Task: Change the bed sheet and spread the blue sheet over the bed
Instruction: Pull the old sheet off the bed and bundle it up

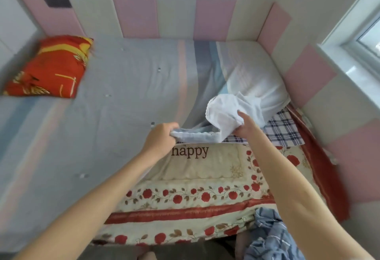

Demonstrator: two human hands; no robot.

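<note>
Leaning over a bed (174,237), 2 bare forearms stretched out ahead. With the left hand (162,136), clenching the bunched near hem of a pale blue cotton sheet with pink and grey-blue stripes (127,87), all fingers curled tight round the fabric, knuckles up. With the right hand (245,125), just beside the left, pinching a white scallop-edged flap of cloth (224,111), thumb and fingers closed on it, the flap looping up over the knuckles. Cannot tell whether part of the blue sheet's underside or a separate piece.

Blue sheet already spread flat over the left and far parts of the bed, right up to the pink and cream padded wall panels (135,15) at the back; rumpled and heaped in white folds toward the far right corner. Not yet covering the near right part of the bed. Exposed there: a cream quilted bedcover with red roses and the word "happy" (205,177), lying directly beneath both hands, plus a navy-and-white plaid cloth (283,130) poking out from under the white flap and a dark red fabric border (322,169) along the right-hand wall.

At far left, on top of the sheet, a red-orange patterned pillow (51,66). At bottom right, beside the right forearm, a crumpled blue checked cloth (269,237) hanging off the bed's near edge. At upper right, a white-framed window (362,40) above the wall padding.
</note>
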